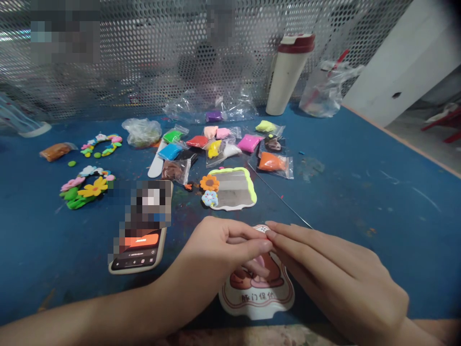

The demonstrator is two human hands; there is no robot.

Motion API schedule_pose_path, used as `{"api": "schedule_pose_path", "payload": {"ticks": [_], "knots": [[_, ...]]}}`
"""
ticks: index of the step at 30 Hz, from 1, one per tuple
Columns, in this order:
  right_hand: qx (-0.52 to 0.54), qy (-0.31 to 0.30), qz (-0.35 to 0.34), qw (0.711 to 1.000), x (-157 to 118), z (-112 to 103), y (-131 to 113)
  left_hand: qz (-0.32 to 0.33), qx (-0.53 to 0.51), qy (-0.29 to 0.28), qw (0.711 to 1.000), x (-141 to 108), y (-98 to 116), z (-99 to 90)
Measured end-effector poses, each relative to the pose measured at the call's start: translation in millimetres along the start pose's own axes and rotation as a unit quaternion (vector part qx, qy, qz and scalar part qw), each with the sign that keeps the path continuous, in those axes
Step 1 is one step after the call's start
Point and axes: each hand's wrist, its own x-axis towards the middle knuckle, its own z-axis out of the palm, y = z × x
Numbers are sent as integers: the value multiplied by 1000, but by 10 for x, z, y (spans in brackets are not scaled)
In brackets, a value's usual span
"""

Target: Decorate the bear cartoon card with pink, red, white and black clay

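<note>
My left hand (230, 245) is closed, thumb and forefinger pinched together above a white-edged card (257, 310) with a cartoon figure and printed characters. My right hand (334, 269) comes in from the other side, its fingers close together and their tips meeting my left fingertips. Whatever lies between the fingertips is too small and covered to make out. Just beyond them lies a small wavy-framed mirror (230, 190), its rim partly lined with yellow-green clay. An orange clay flower (209, 182) and a light blue clay flower (210, 198) sit on its left side.
A phone (162, 250) lies left of my hands. Several bags of coloured clay, such as an orange one (272, 162), lie behind the mirror. A thin metal rod (279, 194) lies right. Two flower-decorated rings (88, 187) are left; a tumbler (290, 74) stands at the back.
</note>
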Motion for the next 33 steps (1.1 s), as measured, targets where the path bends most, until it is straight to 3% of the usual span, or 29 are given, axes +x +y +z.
{"api": "schedule_pose_path", "payload": {"ticks": [12,23,33], "knots": [[-2,-6,-9,1000,5,-15,-7,-10,11,1,1000,-6,11,5],[61,11,59,996,83,11,-41,-1,5,-15,1000,21,12,-27],[123,4,96,988,111,-48,-34,-2,24,-68,997,-20,61,-11]]}}
